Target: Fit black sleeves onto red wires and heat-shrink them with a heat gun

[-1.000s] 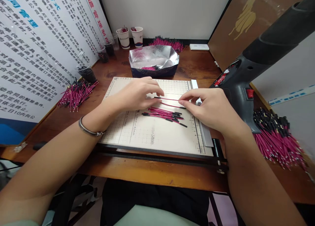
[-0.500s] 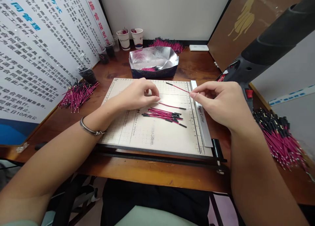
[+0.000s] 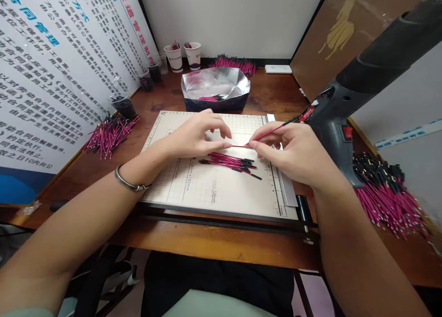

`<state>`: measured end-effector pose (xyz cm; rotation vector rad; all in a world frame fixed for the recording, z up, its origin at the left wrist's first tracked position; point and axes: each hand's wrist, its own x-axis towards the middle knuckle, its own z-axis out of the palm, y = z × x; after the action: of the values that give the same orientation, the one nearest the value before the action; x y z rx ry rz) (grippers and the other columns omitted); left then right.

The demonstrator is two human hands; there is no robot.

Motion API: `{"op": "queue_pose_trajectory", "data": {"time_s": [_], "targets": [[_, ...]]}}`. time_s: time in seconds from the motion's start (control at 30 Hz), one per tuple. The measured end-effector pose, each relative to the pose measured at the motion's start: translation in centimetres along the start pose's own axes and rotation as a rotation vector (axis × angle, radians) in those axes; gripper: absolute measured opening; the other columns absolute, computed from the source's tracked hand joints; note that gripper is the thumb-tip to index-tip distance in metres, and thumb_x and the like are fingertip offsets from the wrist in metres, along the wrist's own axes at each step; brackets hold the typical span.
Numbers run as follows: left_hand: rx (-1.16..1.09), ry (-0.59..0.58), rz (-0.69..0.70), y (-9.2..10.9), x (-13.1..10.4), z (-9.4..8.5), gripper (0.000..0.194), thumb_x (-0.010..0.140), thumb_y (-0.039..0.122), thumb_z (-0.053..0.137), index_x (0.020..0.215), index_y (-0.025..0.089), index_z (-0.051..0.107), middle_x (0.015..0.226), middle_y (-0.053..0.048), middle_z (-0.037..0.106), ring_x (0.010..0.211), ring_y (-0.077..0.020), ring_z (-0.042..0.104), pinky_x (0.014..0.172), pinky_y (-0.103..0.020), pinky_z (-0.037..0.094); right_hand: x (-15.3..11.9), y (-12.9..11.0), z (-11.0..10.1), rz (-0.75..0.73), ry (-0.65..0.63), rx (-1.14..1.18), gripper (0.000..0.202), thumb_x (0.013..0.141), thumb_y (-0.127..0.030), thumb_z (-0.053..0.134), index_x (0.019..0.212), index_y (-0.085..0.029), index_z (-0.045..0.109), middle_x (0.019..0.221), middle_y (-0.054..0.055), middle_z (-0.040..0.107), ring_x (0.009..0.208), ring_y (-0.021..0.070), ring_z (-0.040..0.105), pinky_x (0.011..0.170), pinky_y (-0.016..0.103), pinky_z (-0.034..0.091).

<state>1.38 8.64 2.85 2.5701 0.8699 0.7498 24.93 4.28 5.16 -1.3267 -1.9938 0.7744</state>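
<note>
Between the thumb and fingers of my right hand (image 3: 286,149) is a pinkish-red wire (image 3: 267,133), its black end slanting up to the right. My left hand (image 3: 203,135) hovers over the board with thumb and forefinger apart. A second wire (image 3: 238,146) lies between the two hands, one end by my left thumb; whether the thumb presses on it is unclear. Just below, a small bunch of red wires with black ends (image 3: 229,161) rests on the cream paper cutter board (image 3: 193,188). My right hand covers part of the cutter's silver strip (image 3: 288,192).
A foil-lined box (image 3: 216,89) with wires sits behind the board. Wire piles lie left (image 3: 109,135), right (image 3: 390,195) and at the back (image 3: 235,64). Paper cups (image 3: 174,59) stand far back. A grey heat-gun-like tool (image 3: 331,119) with a red switch leans in from the right.
My right hand has moved left, bringing its wire over to the wire on the board; the held wire's black end now points right. My left thumb and forefinger have spread apart.
</note>
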Motion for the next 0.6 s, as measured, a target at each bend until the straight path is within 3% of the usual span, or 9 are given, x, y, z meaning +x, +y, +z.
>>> {"op": "queue_pose_trajectory", "data": {"time_s": [0.17,0.37,0.47,0.6], "targets": [[-0.162,0.06,0.18,1.0,0.4,0.7,0.015,0.093,0.032,0.071,0.088,0.02,0.079,0.084,-0.002,0.08,0.075,-0.0125,0.064,0.081,-0.028,0.047,0.0,0.1,0.4,-0.141,0.034,0.011,0.01,0.081,-0.027,0.072,0.076,-0.023,0.08,0.075,0.001,0.074,0.064,0.0114,0.058,0.057,0.026,0.044],[-0.216,0.059,0.14,1.1,0.4,0.9,0.013,0.091,0.025,0.071,0.084,0.02,0.08,0.08,-0.002,0.079,0.073,-0.0122,0.064,0.071,-0.025,0.048,-0.1,0.3,1.0,-0.149,0.063,0.066,0.01,0.08,-0.029,0.074,0.075,-0.023,0.081,0.078,0.002,0.074,0.068,0.0121,0.057,0.06,0.028,0.044],[-0.193,0.029,0.112,0.9,0.3,0.6,0.014,0.091,0.026,0.07,0.083,0.019,0.079,0.077,-0.002,0.078,0.07,-0.0118,0.062,0.068,-0.024,0.046,-0.2,0.5,0.7,-0.108,-0.001,0.051,0.016,0.079,-0.035,0.075,0.086,-0.023,0.083,0.087,0.004,0.076,0.071,0.0133,0.058,0.064,0.03,0.046],[-0.044,-0.025,0.114,0.1,0.1,-0.4,0.016,0.09,0.027,0.068,0.079,0.019,0.078,0.077,-0.002,0.077,0.071,-0.0134,0.059,0.072,-0.028,0.044,-0.1,1.2,-0.9,0.013,-0.072,-0.1,0.067,0.067,-0.038,0.083,0.131,-0.021,0.07,0.105,0.006,0.075,0.067,0.0129,0.053,0.064,0.032,0.046]]}}
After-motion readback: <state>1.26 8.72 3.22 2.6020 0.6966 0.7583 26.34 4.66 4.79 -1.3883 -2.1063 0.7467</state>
